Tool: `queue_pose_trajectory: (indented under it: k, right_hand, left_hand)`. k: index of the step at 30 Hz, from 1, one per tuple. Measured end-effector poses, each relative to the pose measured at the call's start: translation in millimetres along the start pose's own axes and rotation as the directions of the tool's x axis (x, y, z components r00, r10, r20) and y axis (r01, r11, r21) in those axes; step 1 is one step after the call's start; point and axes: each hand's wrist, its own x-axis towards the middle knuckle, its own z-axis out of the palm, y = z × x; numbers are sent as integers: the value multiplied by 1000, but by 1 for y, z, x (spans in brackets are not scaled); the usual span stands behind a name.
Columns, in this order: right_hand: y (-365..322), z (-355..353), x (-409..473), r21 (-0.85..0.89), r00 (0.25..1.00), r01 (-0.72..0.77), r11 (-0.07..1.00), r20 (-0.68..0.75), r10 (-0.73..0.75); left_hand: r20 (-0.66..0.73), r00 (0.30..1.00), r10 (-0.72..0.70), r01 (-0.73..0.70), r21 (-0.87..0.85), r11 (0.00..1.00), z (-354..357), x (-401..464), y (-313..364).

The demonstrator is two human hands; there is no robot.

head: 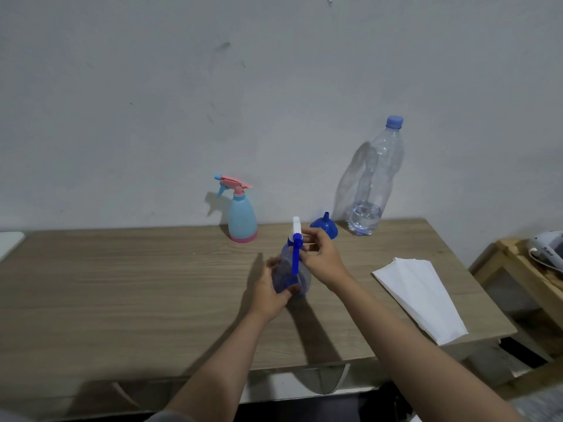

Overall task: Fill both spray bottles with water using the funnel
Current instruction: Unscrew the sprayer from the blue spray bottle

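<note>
Clear blue spray bottle (291, 277) upright on table (122, 269), mid-front. Left hand (269, 289) wraps body; right hand (320, 257) fingers pinch collar under trigger head. Light, thin plastic, likely dents; grip body low, twist collar. Funnel (325, 227) just behind.

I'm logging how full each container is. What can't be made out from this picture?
- Head view: the opaque light-blue spray bottle with pink trigger hides its own contents.
- Head view: the left hand and right hand cover much of the clear blue spray bottle; its water level and collar are unreadable.
</note>
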Motion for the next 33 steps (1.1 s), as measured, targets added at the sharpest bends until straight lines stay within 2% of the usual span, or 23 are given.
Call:
queue_pose_trajectory:
  k: [5,10,13,16,23,26,29,33]
  right_hand:
    - [5,7,1,2,994,4,1000,-108,-4]
    - [1,3,-5,7,997,55,998,-46,-55]
    - [3,4,-3,55,997,27,998,-80,-22]
    - [4,8,-2,21,993,29,999,-111,-26]
    - [-1,8,-9,-25,994,79,997,-72,-81]
    - [-8,8,-8,-1,996,56,998,-75,-56]
    - [-22,8,-9,41,990,48,998,-133,-42]
    - [-53,2,-14,104,931,223,969,-317,-180]
  left_hand:
    - [-4,1000,1,-1,31,1000,1,0,2]
    - [5,1000,-6,6,7,1000,0,-1,2]
    - [0,1000,-22,22,-1,1000,1,-1,0]
    - [-2,1000,-15,15,21,1000,1,-1,-1]
    - [10,1000,-5,4,71,997,1,-2,0]
    - [24,1000,-14,13,78,997,1,-1,0]
    - [7,999,-34,34,66,997,2,1,-2]
    - [18,999,-39,36,120,992,-1,3,-12]
